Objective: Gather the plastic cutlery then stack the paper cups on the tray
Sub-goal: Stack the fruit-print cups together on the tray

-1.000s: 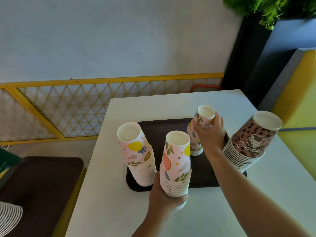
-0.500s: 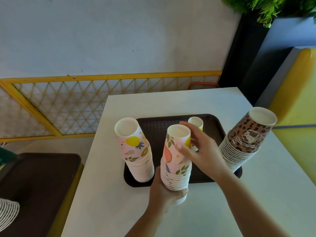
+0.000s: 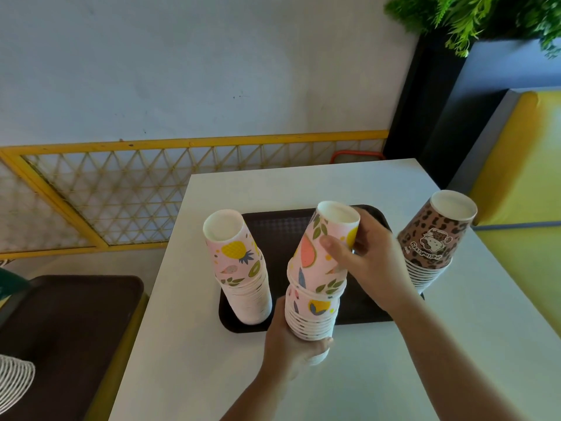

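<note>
While left hand point(image 3: 296, 344) grips the ribbed stack point(image 3: 312, 317) base, right hand point(image 3: 368, 262) fingers point(image 3: 332, 246) clamp its tapered glossy top cup point(image 3: 326, 247); dark textured tray point(image 3: 279, 235) on smooth white bench point(image 3: 379, 375)

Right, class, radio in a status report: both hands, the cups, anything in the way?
Left hand grips base of fruit-print stack. Right hand holds its top cup, not fully seated. Stack held over tray edge. Nothing blocking.

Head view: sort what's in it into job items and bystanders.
Job items:
- fruit-print stack, gripped low by the left hand
- top fruit cup, gripped by the right hand
- pineapple-print stack
- leopard-print stack
- brown tray

Bystanders:
- second dark tray
- white ribbed stack
- plant
- yellow lattice panel
</note>
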### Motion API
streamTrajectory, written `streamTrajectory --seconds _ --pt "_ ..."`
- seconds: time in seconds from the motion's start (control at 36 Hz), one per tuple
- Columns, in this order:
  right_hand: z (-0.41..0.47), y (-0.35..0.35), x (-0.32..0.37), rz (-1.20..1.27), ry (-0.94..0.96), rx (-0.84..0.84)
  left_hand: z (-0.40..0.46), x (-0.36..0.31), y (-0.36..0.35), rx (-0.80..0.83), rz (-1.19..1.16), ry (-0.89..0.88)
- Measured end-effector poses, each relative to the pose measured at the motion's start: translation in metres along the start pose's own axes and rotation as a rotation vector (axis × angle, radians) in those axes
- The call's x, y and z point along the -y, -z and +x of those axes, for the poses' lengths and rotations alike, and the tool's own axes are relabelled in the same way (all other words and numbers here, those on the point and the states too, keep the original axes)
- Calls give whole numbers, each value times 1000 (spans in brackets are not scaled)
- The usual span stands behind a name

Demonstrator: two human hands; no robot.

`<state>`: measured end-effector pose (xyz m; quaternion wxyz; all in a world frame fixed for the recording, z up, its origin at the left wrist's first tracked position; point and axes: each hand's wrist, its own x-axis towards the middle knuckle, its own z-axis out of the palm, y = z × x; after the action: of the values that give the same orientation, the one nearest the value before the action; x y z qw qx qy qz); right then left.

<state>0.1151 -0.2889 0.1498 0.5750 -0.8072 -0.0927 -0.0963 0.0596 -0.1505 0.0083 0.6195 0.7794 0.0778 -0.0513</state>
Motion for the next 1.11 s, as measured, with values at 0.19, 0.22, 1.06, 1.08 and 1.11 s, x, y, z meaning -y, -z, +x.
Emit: streamTrajectory --seconds 0.19,0.22,1.06,1.08,1.11 --pt "30 12 17 219 9 -257 2 4 1 -14 9 -1" --pt "37 13 18 248 15 -300 3 5 2 -15 9 -1" --pt "10 -15 -18 -62 -26 83 8 -1 3 -10 -54 -1" --pt "4 -15 -16 -89 -50 157 9 0 3 -11 -54 -3" --pt "-1 -16 -15 -110 -72 212 10 1 3 -12 -53 -5"
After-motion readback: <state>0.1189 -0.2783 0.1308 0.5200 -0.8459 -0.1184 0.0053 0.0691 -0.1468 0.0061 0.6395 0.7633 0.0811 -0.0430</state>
